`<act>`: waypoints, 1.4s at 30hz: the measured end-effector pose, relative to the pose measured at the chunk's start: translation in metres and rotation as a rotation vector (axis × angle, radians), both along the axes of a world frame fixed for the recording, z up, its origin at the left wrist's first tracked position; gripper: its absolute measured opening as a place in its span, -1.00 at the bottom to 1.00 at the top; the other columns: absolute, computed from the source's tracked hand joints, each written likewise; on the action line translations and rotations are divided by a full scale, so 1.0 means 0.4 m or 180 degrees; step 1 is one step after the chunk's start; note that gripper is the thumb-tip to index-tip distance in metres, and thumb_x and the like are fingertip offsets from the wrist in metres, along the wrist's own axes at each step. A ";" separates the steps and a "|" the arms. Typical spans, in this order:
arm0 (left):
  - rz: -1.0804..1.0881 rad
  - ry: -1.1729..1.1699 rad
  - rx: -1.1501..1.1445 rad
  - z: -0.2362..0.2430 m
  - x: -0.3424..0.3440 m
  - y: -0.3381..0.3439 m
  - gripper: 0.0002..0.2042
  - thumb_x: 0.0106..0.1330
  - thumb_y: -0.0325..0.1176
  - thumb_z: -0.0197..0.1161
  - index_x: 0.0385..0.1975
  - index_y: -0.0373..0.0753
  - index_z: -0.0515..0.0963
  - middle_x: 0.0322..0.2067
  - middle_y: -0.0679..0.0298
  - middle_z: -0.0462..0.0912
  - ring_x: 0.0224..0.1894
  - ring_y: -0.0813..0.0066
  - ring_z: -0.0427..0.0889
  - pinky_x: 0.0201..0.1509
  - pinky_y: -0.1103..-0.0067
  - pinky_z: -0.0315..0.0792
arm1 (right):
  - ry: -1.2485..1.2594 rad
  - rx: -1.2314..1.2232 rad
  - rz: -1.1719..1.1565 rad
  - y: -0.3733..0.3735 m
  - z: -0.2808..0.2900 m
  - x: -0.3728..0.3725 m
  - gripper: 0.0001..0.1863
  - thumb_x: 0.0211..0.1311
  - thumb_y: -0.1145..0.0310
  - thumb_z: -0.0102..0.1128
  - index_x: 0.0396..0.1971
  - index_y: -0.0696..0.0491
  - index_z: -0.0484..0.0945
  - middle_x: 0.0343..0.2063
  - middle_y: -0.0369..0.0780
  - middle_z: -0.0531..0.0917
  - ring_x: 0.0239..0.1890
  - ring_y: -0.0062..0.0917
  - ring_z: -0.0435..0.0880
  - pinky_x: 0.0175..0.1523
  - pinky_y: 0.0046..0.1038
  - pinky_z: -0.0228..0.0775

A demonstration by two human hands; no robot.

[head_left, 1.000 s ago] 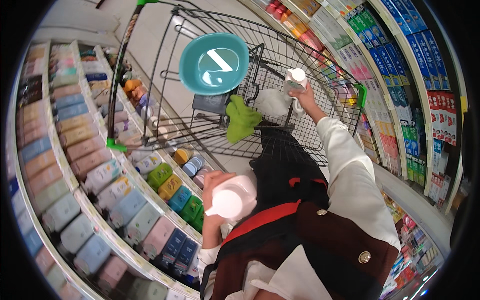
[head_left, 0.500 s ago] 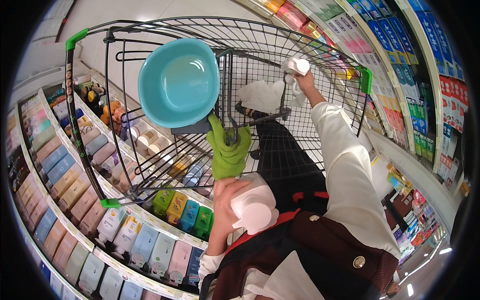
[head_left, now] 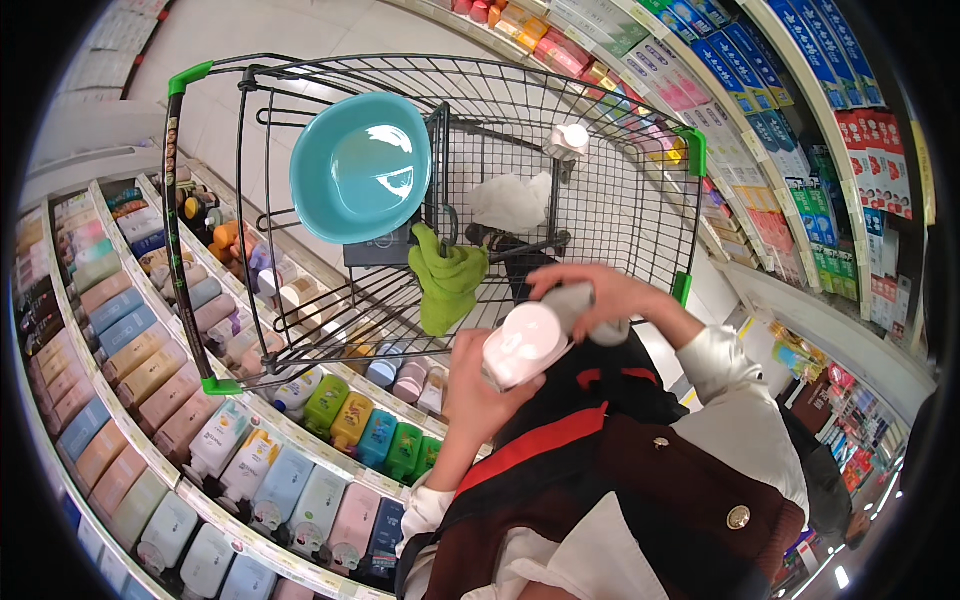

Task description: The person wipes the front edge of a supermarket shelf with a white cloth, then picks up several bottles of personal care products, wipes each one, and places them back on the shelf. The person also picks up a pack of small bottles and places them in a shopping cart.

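Observation:
My left hand (head_left: 473, 392) is wrapped around a pale pink bottle (head_left: 512, 352) in front of my body, its round cap tilted up. Beside the bottle, my right hand (head_left: 622, 296) grips a greyish-white cloth (head_left: 574, 304), partly blurred and covered by the fingers. Just beyond my hands, a green cloth (head_left: 445, 280) hangs over a bar of the shopping cart (head_left: 690, 200). In the cart's far right part stands a white bottle (head_left: 569, 143). A crumpled white cloth or paper (head_left: 510, 203) lies to its left.
A turquoise basin (head_left: 308, 170) sits at the cart's left, partly on a dark box (head_left: 375, 250). Shelves with rows of bottles (head_left: 280, 488) run along the left and below. Boxed goods (head_left: 770, 75) line the shelves at right.
My right hand has let go of the white bottle in the cart and come back with the cloth to the pink bottle. My left hand has raised and turned the pink bottle.

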State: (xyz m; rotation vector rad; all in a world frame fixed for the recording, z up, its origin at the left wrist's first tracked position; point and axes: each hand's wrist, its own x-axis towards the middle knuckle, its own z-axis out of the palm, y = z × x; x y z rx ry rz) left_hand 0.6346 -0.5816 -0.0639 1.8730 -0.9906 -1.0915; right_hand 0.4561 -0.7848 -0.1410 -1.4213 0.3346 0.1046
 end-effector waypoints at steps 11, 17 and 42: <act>0.0778 0.0817 -0.0303 -0.024 -0.006 -0.014 -0.41 0.12 -0.51 0.45 0.18 -0.31 0.38 -0.02 0.12 0.54 0.05 0.36 0.56 0.19 0.43 0.46 | 0.0687 -0.0335 -0.1991 -0.058 -0.118 -0.020 -0.28 -0.16 0.33 0.64 0.06 0.16 0.46 -0.10 -0.23 0.66 -0.06 -0.55 0.63 0.07 -0.43 0.51; 0.1139 0.1270 0.0182 -0.035 0.015 0.060 -0.52 0.19 -0.59 0.36 0.13 -0.30 0.42 -0.12 0.18 0.61 -0.06 0.44 0.61 0.09 0.52 0.48 | 0.1030 -0.1462 -0.3019 -0.180 -0.517 0.053 -0.30 -0.15 0.47 0.56 0.08 0.12 0.41 -0.05 -0.19 0.59 0.06 -0.46 0.57 0.19 -0.40 0.40; 0.2955 0.0283 -0.0137 0.029 0.099 0.335 -0.70 0.31 -0.55 0.29 0.04 -0.28 0.51 -0.15 0.31 0.63 -0.10 0.58 0.61 0.00 0.60 0.51 | 0.1863 -0.0464 -0.2305 -0.247 -0.851 -0.121 -0.32 0.15 0.21 0.32 0.24 0.19 0.37 -0.05 -0.05 0.62 -0.05 -0.31 0.62 0.14 -0.30 0.44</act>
